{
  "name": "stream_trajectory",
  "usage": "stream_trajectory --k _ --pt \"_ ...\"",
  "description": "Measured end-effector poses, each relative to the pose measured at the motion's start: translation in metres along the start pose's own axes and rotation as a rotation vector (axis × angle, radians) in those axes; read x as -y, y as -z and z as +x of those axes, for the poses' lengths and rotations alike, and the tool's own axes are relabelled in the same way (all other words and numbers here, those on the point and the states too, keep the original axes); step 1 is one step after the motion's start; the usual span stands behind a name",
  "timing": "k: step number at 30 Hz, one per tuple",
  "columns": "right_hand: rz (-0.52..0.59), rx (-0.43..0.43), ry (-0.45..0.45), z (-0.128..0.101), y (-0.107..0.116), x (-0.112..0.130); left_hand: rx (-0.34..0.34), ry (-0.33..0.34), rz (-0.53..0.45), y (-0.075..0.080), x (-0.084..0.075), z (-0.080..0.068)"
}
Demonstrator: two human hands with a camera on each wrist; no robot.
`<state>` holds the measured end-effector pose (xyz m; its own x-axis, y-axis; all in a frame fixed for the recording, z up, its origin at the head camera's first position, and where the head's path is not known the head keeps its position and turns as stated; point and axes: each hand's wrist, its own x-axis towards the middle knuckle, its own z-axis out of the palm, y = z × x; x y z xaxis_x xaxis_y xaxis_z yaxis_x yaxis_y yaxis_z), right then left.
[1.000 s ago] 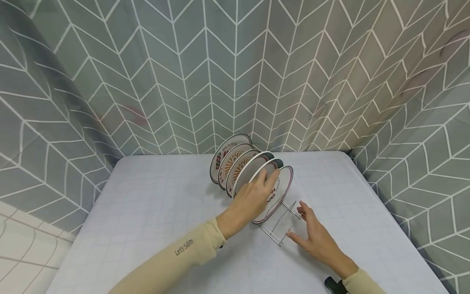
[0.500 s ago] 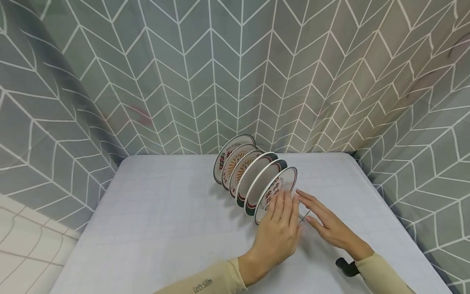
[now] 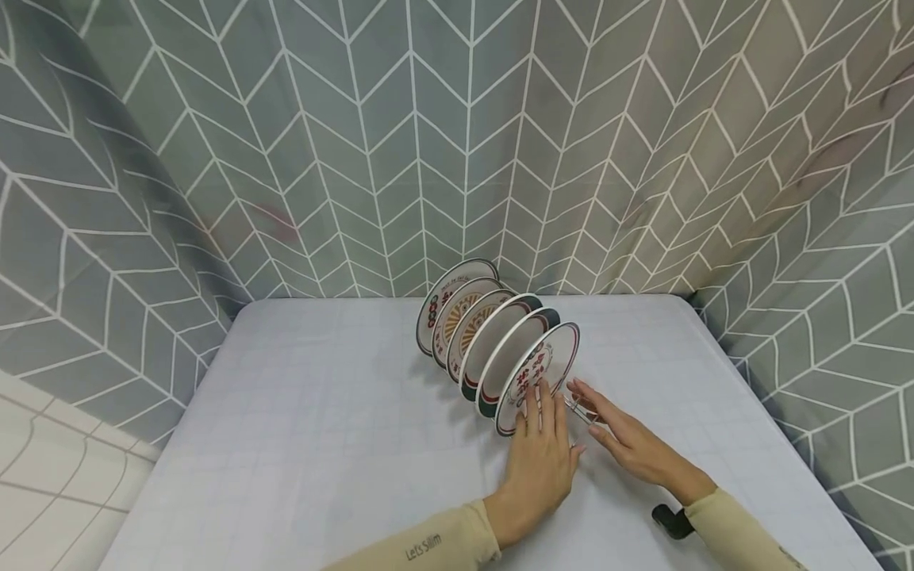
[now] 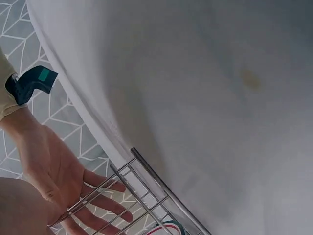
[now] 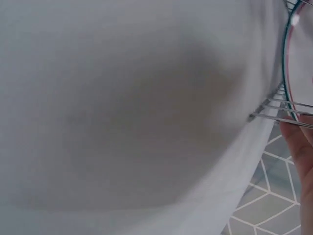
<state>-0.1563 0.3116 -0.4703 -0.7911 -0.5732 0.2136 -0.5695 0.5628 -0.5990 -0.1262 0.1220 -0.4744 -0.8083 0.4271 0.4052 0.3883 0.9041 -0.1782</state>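
Observation:
Several round plates stand tilted in a row; the front plate (image 3: 546, 365) is white with red print and a dark rim. They lean in a silver wire rack (image 3: 580, 409), whose front bars show in the left wrist view. My left hand (image 3: 535, 468) lies over the lower front plate and the rack end, its fingers straight and pointing away. My right hand (image 3: 631, 444) is at the rack's right side, fingertips close to the wire, fingers extended. In the left wrist view the right hand (image 4: 58, 166) spreads its fingers behind the bars.
The rack stands on a table with a white cloth (image 3: 321, 396), near its back edge. A grey curtain with white chevron lines (image 3: 457, 143) hangs behind and on both sides. A black wrist-camera mount (image 3: 673, 521) sits at the right sleeve.
A second ago my left hand reached over the plates; it has drawn back to the front plate. That plate turned to show its print. Both hands shifted slightly in the last half second.

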Motion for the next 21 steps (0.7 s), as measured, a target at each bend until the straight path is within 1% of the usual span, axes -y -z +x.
stream_trajectory --k 2,4,8,11,15,18,21 --pt "0.004 0.006 -0.008 -0.0008 -0.0005 -0.002 -0.016 0.007 0.004 -0.0015 -0.0016 -0.0006" --pt "-0.018 -0.008 0.001 -0.0006 -0.001 -0.0037 -0.034 0.019 0.007 -0.0022 -0.0028 -0.0011" --pt "-0.076 -0.049 0.042 0.0012 -0.0014 -0.006 -0.056 0.056 0.017 -0.0009 -0.0036 -0.002" --pt "-0.085 -0.053 0.072 0.0028 -0.0015 -0.0075 -0.043 0.074 0.039 0.001 -0.003 -0.0019" --pt "-0.092 -0.051 0.116 0.0045 -0.0017 -0.0089 -0.013 0.074 0.051 0.0035 -0.0021 -0.0011" --pt "-0.101 -0.04 0.123 0.0048 -0.0017 -0.0083 -0.006 0.078 0.051 0.0043 -0.0016 -0.0007" --pt "-0.172 -0.032 0.118 0.0044 -0.0009 -0.0056 -0.016 0.086 0.055 0.0043 -0.0011 -0.0001"
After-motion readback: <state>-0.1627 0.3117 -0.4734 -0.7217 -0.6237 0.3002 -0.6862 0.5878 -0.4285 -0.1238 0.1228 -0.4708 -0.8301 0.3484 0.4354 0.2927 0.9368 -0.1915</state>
